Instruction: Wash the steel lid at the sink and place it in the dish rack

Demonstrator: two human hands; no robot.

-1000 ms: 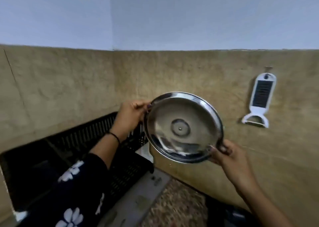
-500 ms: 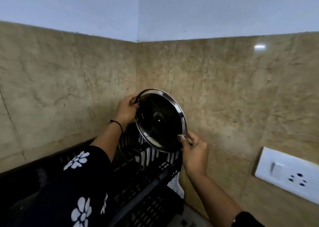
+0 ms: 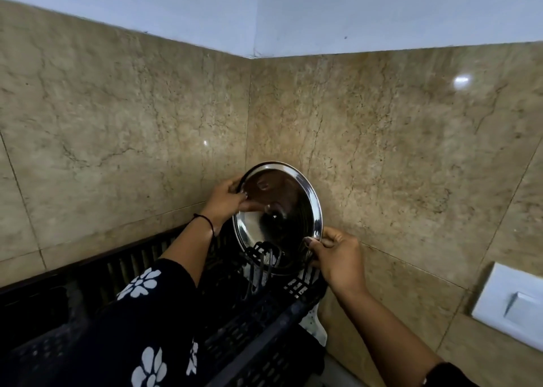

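Observation:
The round steel lid (image 3: pixel 279 210) stands nearly upright in the wall corner, its shiny underside facing me. Its lower edge dips behind the dividers at the far right end of the black plastic dish rack (image 3: pixel 255 325). My left hand (image 3: pixel 227 200) grips the lid's upper left rim. At the lower right rim, my right hand (image 3: pixel 335 258) pinches the edge with thumb and fingers. Whether the lid rests in the rack or hangs just above it is hidden by the dividers.
Beige marble tiles cover both walls that meet in the corner right behind the lid. A white wall switch plate (image 3: pixel 512 307) is at the right edge. The rack's slatted back wall (image 3: pixel 132 260) runs along the left wall. My floral sleeve (image 3: pixel 141 328) covers the rack's middle.
The lid has come down lower into the far end of the rack, with its bottom edge now behind the dividers. Both hands kept their grip on the rim.

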